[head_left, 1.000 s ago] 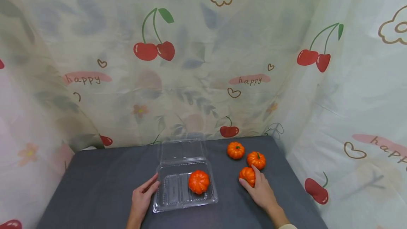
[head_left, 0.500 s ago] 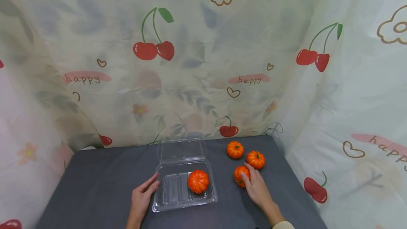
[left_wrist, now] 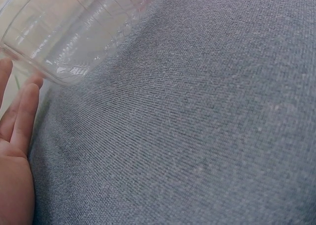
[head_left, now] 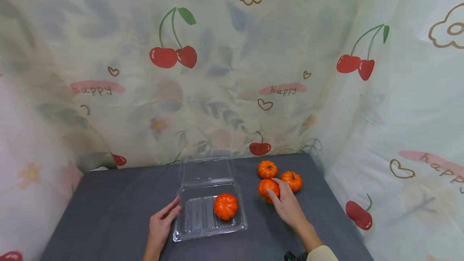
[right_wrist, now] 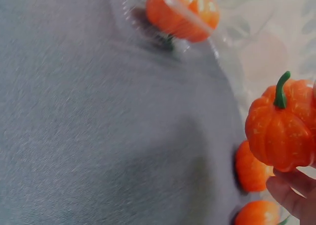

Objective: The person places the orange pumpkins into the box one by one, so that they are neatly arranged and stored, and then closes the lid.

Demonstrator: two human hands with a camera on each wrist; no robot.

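My right hand [head_left: 287, 206] holds a small orange toy pumpkin [right_wrist: 280, 126], fingers and thumb round its sides. In the right wrist view it is clear of the table, its green stem pointing up. A clear plastic clamshell box [head_left: 211, 235] lies with its lid [head_left: 207, 171] folded back. Another pumpkin [head_left: 226, 206] sits in the right part of the box, stem underneath. At the box's left edge is my left hand [head_left: 160, 224], its fairly straight fingers [left_wrist: 25, 118] right at the rim.
Two more pumpkins stand on the dark grey cloth [head_left: 119, 212], one at the back [head_left: 267, 169] and one beside my right hand [head_left: 291, 181]. A printed curtain [head_left: 217, 71] encloses the table's back and sides. Something small and black [head_left: 294, 256] shows by the right sleeve.
My right hand has lifted its pumpkin off the cloth, moving it left and away from me, and tilted it. The left hand, the box and the other pumpkins have stayed put.
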